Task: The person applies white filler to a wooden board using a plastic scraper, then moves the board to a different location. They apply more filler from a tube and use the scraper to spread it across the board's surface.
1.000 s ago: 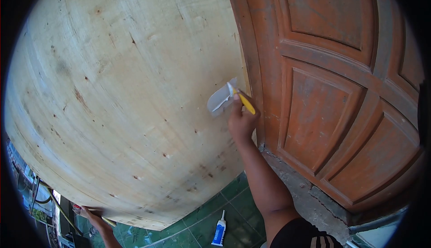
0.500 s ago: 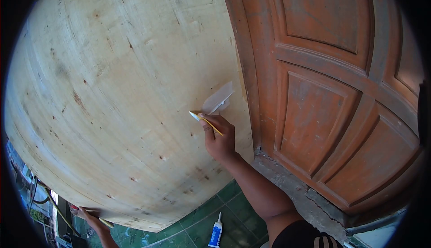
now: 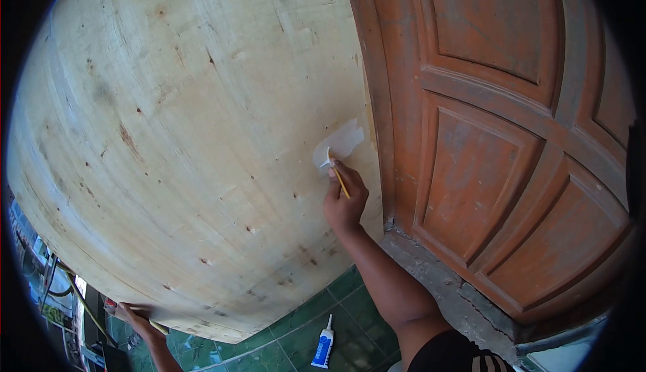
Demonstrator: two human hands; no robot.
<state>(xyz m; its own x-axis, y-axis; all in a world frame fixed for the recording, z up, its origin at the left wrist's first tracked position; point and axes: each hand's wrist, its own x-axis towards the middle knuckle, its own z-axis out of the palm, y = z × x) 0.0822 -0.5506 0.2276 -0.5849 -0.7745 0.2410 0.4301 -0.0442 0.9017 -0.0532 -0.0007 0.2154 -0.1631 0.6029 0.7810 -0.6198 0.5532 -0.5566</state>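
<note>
My right hand (image 3: pixel 348 197) pinches a thin paintbrush (image 3: pixel 342 180) with a yellow handle. Its tip meets a whitish wet-looking patch (image 3: pixel 344 140) near the right edge of a large plywood sheet (image 3: pixel 202 150). The patch has a thicker white streak at the brush tip. At the sheet's lower left edge, my left hand (image 3: pixel 138 319) has its fingers closed around what looks like a wooden-handled tool (image 3: pixel 159 328) with a red end. Part of that tool is hidden by the hand.
A white and blue tube (image 3: pixel 323 346) with a nozzle lies on the green tiled floor (image 3: pixel 289 348). To the right stands a worn red-brown panelled door (image 3: pixel 481 150) above a cracked concrete sill (image 3: pixel 451 291). Metal tubing (image 3: pixel 84 305) shows at the far left.
My right hand has moved right and slightly up, bringing the brush from bare plywood onto the white patch. My left hand stays at the lower edge. The view has shifted slightly.
</note>
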